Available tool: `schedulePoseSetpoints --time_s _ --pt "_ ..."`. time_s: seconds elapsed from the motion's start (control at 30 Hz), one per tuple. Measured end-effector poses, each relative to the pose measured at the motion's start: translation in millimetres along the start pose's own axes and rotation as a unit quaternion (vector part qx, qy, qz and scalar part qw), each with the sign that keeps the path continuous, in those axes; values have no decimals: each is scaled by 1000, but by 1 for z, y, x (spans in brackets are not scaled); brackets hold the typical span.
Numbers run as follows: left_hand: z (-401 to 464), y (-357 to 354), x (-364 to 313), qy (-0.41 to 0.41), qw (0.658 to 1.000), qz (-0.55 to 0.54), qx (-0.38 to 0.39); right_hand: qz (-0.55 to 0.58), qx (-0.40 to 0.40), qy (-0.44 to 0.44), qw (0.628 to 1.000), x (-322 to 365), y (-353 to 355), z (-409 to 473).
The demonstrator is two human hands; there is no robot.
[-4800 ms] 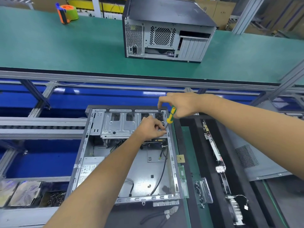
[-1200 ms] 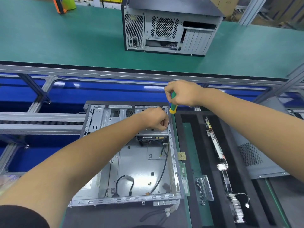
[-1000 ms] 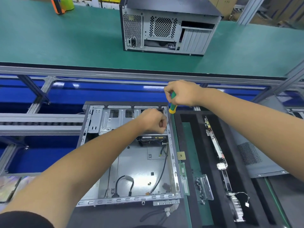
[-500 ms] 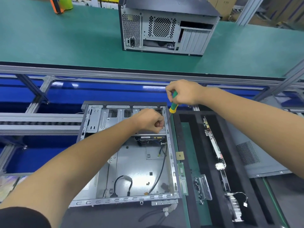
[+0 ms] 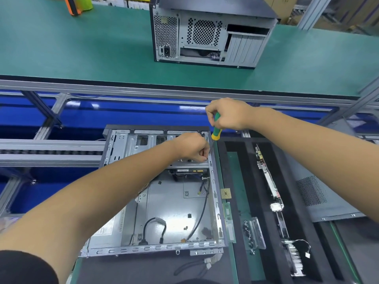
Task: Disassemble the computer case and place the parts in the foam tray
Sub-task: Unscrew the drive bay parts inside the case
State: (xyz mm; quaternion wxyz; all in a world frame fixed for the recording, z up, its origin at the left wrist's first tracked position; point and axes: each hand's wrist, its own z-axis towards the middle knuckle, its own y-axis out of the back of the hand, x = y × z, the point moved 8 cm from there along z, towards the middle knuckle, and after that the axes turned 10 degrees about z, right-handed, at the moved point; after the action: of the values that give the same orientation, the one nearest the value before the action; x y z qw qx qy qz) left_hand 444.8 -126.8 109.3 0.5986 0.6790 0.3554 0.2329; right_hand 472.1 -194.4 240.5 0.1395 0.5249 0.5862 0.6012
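An open metal computer case (image 5: 176, 203) lies flat in front of me, its inside bare apart from loose cables. My right hand (image 5: 227, 114) grips a green and yellow screwdriver (image 5: 216, 131), tip down at the case's far right corner. My left hand (image 5: 191, 147) is curled over the drive cage (image 5: 131, 146) beside the tip; what its fingers pinch is hidden. The black foam tray (image 5: 242, 181) sits to the right, holding a long circuit board (image 5: 268, 181).
A closed computer case (image 5: 209, 31) stands on the green belt (image 5: 82, 48) behind. A grey side panel (image 5: 320, 195) lies right of the tray. A small chip (image 5: 225, 193) and a clear plastic bracket (image 5: 256, 232) rest on the tray. A tape dispenser (image 5: 78, 5) is far left.
Over the last few seconds my right hand rose to a more upright grip on the screwdriver. Both hands have stayed at the case's far right corner since.
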Motion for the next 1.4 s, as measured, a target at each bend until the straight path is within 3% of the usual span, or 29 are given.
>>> schedulePoseSetpoints --time_s 0.33,0.77,0.97,1.03,1.13,1.23,1.4 --pt "-2 -5 -3 45 997 23 -57 8 -1 -3 1000 0 0 0" --pt "-6 3 -23 -83 991 84 -69 23 -1 -14 1000 -10 1 -4" --pt "-13 -1 8 -14 994 -97 -40 30 -3 -11 999 -15 1 -3" --pt "-22 0 21 5 987 -144 -69 37 1 -4 999 -14 1 -2" --pt "-46 1 54 68 978 -89 -176 21 18 22 999 -7 0 0" --pt "-69 -14 82 120 974 -13 -190 4 24 50 998 3 1 2" --pt "-94 -26 110 112 962 -155 -195 87 0 113 990 31 1 17"
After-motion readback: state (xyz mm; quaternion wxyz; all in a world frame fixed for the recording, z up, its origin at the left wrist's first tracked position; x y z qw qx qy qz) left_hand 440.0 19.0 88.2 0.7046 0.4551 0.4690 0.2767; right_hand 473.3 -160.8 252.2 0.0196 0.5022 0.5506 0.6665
